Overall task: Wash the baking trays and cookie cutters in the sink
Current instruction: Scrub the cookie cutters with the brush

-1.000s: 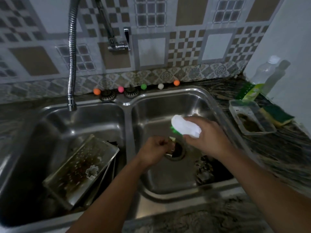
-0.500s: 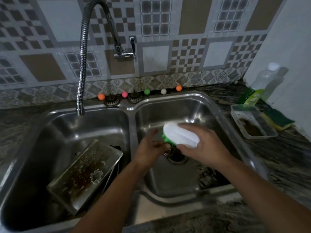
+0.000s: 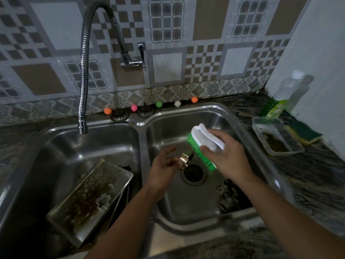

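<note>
Over the right basin (image 3: 220, 116) of the steel double sink, my left hand (image 3: 164, 169) pinches a small shiny metal cookie cutter (image 3: 183, 159) above the drain (image 3: 194, 173). My right hand (image 3: 225, 156) grips a white scrub brush with green bristles (image 3: 203, 144), bristles tilted toward the cutter and lifted slightly off it. In the left basin a soapy baking tray (image 3: 87, 199) leans tilted on other trays, with a flower-shaped cookie cutter (image 3: 103, 201) resting on it.
A flexible tap (image 3: 83, 90) hangs over the left basin; no water shows. Dark debris (image 3: 231, 195) lies in the right basin's near corner. On the right counter sit a clear plastic tub (image 3: 276, 139), a green-yellow sponge (image 3: 302, 132) and a soap bottle (image 3: 281, 96). Small coloured balls line the sink's back edge.
The view has tilted up. My right hand has raised the brush away from the cutter, and the cutter in my left hand now shows.
</note>
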